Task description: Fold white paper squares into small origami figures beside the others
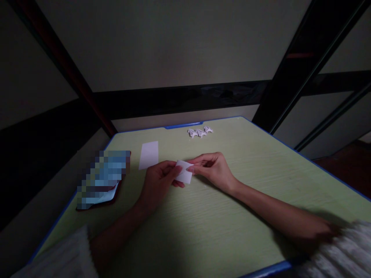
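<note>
Though small, paper (pixel 185 177) between hands (pixel 156 182) (pixel 216 170)

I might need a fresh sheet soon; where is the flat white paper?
In the head view, the flat white paper lies left of centre on the table, just beyond the left hand.

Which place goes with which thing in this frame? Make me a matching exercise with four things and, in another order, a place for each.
Things
1. three folded paper figures
2. small piece of white paper
3. flat white sheet
4. pixelated blue item

Places
A. near the left edge of the table
B. close together near the table's far edge
C. on the table, just beyond the left hand
D. in the grip of the left hand and the right hand

Right pairs: 1-B, 2-D, 3-C, 4-A
</note>
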The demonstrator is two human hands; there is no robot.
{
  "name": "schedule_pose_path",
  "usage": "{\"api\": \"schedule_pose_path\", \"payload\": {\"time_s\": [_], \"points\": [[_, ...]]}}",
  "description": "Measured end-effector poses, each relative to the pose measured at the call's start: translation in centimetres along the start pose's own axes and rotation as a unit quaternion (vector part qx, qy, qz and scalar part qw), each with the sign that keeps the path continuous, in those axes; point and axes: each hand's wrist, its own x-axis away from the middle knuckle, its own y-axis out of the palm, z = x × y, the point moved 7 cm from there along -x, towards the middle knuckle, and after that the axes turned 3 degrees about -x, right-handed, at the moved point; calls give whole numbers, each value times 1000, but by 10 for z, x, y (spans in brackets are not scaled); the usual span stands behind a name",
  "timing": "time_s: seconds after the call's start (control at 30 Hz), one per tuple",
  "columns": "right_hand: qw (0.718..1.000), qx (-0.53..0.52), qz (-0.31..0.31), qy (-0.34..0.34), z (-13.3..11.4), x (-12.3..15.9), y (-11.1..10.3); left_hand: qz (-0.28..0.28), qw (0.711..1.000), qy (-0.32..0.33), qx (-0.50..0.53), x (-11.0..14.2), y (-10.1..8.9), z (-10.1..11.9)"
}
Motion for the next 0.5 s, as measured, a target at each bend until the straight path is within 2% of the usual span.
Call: {"api": "schedule_pose_path", "payload": {"time_s": [0.5], "points": [[999, 28, 21, 18, 2, 2, 0, 43, 999, -12, -30, 4, -4, 5]]}}
